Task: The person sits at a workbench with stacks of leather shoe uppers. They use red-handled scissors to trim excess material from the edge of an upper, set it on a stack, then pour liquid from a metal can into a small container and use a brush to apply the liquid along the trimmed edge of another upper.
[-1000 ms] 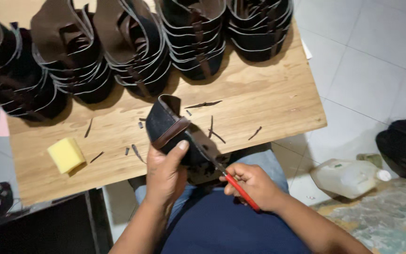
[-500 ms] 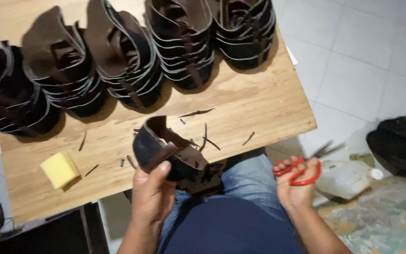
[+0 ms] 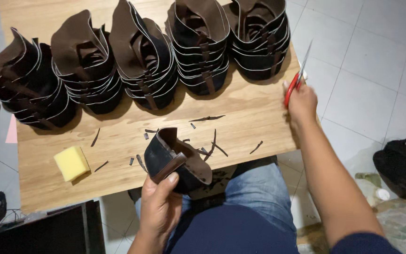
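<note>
The left hand [image 3: 158, 211] grips a dark brown leather piece [image 3: 175, 162] with a strap, thumb pressed on the strap, holding it over the near edge of the wooden table [image 3: 250, 117], above the person's lap. The right hand [image 3: 301, 101] is closed around the red handles of a pair of scissors [image 3: 299, 75] at the table's right edge, blades pointing up and away. Five stacks of leather pieces [image 3: 142, 61] line the far side of the table. Thin leather scraps [image 3: 207, 118] lie scattered across the middle, and a yellow sponge [image 3: 71, 163] sits near the front left corner. A black bag [image 3: 402, 167] rests on the tiled floor to the right.
</note>
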The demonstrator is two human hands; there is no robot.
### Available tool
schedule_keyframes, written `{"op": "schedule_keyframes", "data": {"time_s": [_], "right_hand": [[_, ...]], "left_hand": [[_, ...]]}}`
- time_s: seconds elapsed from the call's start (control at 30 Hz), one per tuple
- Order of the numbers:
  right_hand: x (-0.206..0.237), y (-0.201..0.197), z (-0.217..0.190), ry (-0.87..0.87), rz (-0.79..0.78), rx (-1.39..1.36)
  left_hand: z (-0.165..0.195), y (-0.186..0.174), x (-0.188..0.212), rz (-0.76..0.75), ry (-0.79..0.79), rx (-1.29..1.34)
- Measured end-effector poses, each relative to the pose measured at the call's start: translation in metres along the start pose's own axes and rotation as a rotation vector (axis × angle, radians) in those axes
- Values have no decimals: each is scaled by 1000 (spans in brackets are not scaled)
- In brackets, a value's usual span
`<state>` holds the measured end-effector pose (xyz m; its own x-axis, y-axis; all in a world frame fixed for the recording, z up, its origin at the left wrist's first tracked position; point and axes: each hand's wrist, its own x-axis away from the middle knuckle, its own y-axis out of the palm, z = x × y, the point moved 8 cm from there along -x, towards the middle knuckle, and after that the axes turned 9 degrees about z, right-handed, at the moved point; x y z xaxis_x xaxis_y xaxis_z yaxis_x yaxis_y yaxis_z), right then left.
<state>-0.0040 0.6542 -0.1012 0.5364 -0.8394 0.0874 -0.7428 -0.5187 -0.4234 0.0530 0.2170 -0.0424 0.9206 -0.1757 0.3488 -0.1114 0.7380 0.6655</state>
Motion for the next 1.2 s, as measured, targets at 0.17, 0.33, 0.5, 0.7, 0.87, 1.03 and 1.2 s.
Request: {"op": "schedule_keyframes", "data": {"time_s": [0.17, 0.33, 0.5, 0.7, 0.87, 1.03, 1.2], "right_hand": [[-49, 26, -56, -65, -34, -361], [-49, 75, -92, -121, -119, -515], [-39, 93, -94, 30, -130, -499], [2, 65, -81, -110, -64, -487], [118, 66, -25, -116, -59, -396], [259, 141, 1, -137, -615, -212], [390, 205, -37, -208, -1203, -271]], "left_hand": [[7, -21, 3, 121, 5, -22], [2, -29, 2, 133, -8, -6], [-5, -31, 1, 80, -20, -16], [2, -49, 12, 13, 11, -5], [29, -76, 27, -10, 19, 98], [96, -119, 39, 59, 142, 161], [175, -164, 52, 172, 358, 69]]}}
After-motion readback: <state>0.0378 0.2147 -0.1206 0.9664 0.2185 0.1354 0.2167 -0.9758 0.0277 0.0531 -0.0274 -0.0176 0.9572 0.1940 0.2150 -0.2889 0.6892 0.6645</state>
